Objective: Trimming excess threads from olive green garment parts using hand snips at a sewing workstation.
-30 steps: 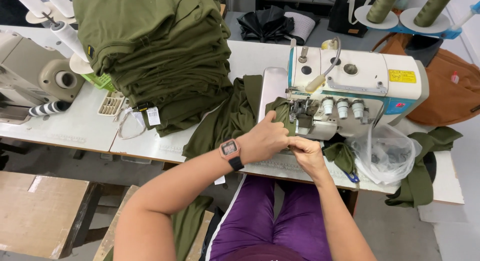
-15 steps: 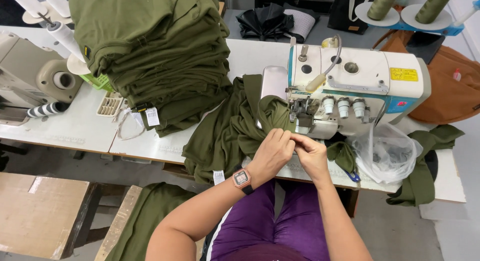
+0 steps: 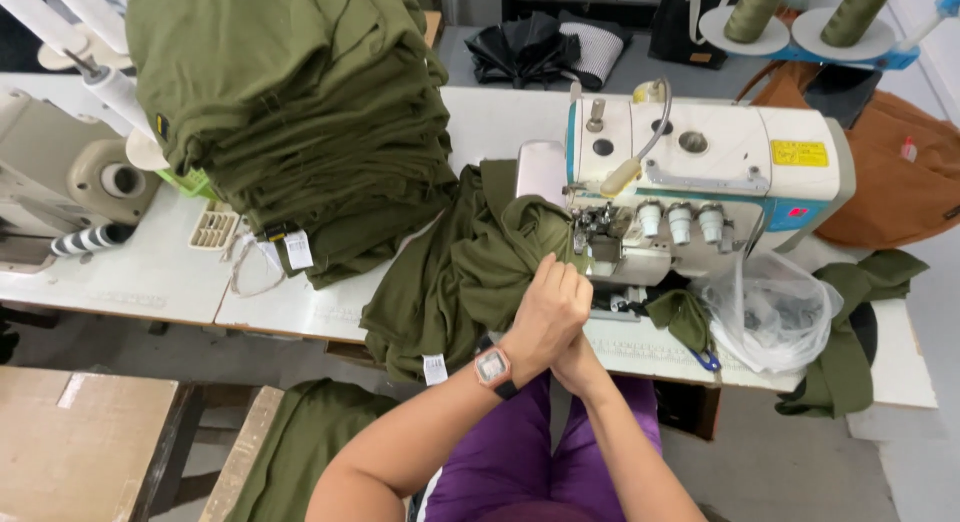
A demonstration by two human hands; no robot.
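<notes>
An olive green garment [image 3: 455, 272] lies bunched on the white table [image 3: 150, 282] and runs up to the needle area of a white overlock sewing machine [image 3: 700, 157]. My left hand [image 3: 550, 312], with a square watch on its wrist, is closed at the garment's right edge, just in front of the machine. It covers most of my right hand [image 3: 578, 362], which is pressed against it from below at the table's front edge. I cannot see the right fingers. Both hands sit above my lap in purple trousers.
A tall stack of folded olive garments [image 3: 290, 112] stands at the left rear. A clear plastic bag [image 3: 770, 312] and olive scraps [image 3: 850, 332] hang right of the machine. Blue-handled snips [image 3: 708, 360], thread cones [image 3: 750, 7], a second machine [image 3: 70, 172] and a cardboard box [image 3: 80, 442] are nearby.
Both hands have drawn back from the needle area toward my body, coming together at the table's front edge. The garment has spread wider across the table to the left.
</notes>
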